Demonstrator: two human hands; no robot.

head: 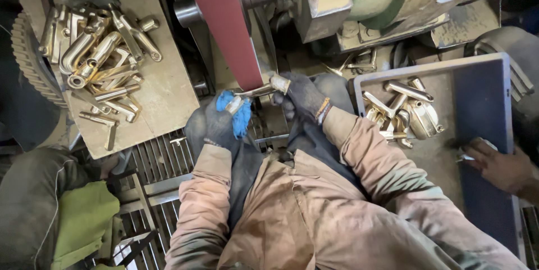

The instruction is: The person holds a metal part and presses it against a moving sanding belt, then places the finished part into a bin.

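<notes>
Brass fittings [405,111] lie heaped in blue tray [483,96].

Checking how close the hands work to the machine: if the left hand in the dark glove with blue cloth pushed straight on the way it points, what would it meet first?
Probably the red sanding belt: the left hand points up toward its lower end, though depth is unclear.

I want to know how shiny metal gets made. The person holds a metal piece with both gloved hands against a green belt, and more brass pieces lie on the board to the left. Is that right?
Not quite. The belt is red, not green, as the head view shows. The rest holds: the left hand and the right hand, both gloved, press a metal piece to it, and brass pieces lie on the board to the left.
</notes>
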